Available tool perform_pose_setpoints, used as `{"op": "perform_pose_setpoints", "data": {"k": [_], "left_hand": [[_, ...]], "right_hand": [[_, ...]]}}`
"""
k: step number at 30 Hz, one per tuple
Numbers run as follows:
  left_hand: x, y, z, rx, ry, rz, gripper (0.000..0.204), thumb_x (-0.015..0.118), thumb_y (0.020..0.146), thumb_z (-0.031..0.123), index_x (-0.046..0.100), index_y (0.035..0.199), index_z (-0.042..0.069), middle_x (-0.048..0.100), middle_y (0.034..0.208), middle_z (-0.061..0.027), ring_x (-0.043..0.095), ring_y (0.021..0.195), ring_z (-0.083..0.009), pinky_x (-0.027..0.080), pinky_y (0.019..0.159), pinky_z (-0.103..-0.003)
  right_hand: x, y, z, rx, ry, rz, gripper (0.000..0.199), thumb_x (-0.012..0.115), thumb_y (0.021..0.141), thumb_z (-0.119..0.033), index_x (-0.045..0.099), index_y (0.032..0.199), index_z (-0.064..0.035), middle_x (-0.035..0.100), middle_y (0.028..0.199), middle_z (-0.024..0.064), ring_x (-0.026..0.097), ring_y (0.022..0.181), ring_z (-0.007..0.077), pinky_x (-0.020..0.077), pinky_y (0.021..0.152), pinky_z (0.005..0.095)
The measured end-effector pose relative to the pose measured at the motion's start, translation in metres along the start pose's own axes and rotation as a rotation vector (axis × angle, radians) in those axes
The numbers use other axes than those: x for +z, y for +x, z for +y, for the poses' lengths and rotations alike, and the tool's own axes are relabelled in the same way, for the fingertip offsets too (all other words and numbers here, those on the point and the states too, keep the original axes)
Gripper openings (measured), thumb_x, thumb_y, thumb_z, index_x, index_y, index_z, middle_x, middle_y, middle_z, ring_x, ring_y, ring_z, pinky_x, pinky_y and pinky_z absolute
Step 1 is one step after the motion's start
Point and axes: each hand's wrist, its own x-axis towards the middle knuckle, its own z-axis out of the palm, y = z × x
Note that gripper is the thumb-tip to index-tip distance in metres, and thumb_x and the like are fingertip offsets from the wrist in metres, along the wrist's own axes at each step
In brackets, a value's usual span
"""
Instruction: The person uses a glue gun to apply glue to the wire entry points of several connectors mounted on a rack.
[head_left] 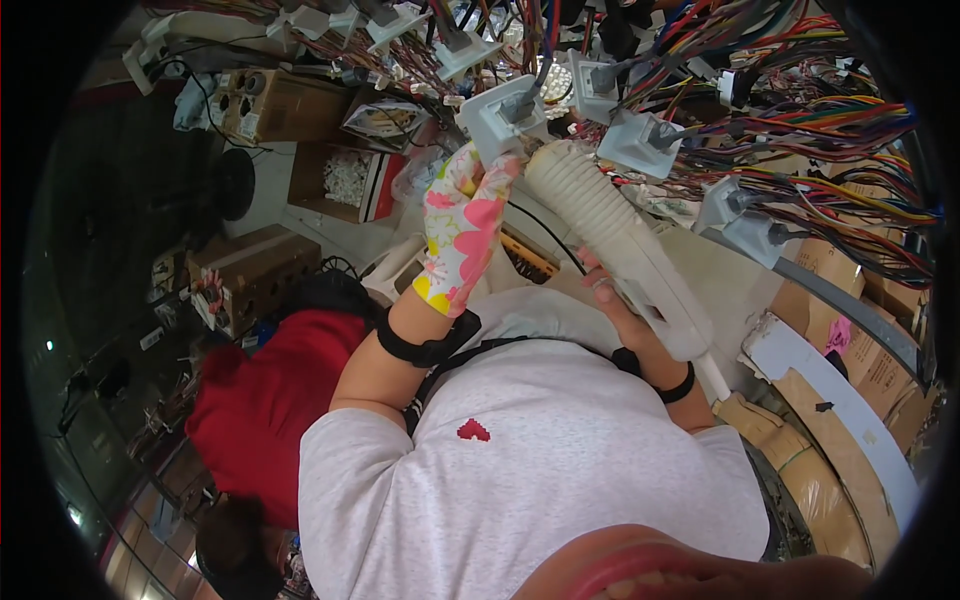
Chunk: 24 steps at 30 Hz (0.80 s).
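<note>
My right hand [622, 312] is wrapped round a white heat gun [640, 250] with a ribbed barrel and a browned tip. The barrel slants up and left, and the tip is close to my left fingertips. A flowered glove in pink, yellow and white covers my left hand [472, 205]. Its fingers are closed just below a pale plastic holder [500, 118], which hides what they may grip. More pale holders [640, 142] hang in a row beside it, with grey connectors and bundled coloured wires [800, 125] running through them.
A person in a red top [285, 400] is close on my left. Cardboard boxes [275, 105] stand at the far left, one open box [345, 185] holding small white parts. A curved grey rail [850, 310] and more cardboard [800, 465] lie to the right. A dark cable [545, 222] hangs between my hands.
</note>
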Motion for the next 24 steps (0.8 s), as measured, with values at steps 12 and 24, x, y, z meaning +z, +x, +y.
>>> {"op": "perform_pose_setpoints", "data": {"k": [12, 24], "left_hand": [[-0.0013, 0.0024, 0.0009, 0.078, 0.103, 0.048, 0.025, 0.064, 0.087, 0.01, 0.062, 0.111, 0.003, 0.062, 0.094, 0.0023, 0.05, 0.079, -0.0031, 0.04, 0.068, -0.018], [0.0036, 0.0005, 0.0065, 0.075, 0.125, 0.068, 0.024, 0.064, 0.087, 0.012, 0.063, 0.11, 0.002, 0.062, 0.093, 0.0028, 0.05, 0.077, -0.0031, 0.04, 0.067, -0.018]], "right_hand": [[0.0, 0.0023, 0.0074, -0.024, 0.08, 0.069, 0.033, 0.066, 0.086, -0.024, 0.057, 0.108, -0.0005, 0.059, 0.098, 0.0099, 0.056, 0.093, 0.0197, 0.0471, 0.082, 0.0337], [0.0005, 0.004, 0.0005, 0.035, 0.135, 0.1, 0.025, 0.062, 0.087, -0.024, 0.055, 0.097, -0.0022, 0.053, 0.087, 0.0072, 0.051, 0.084, 0.0181, 0.0411, 0.077, 0.0323]]}}
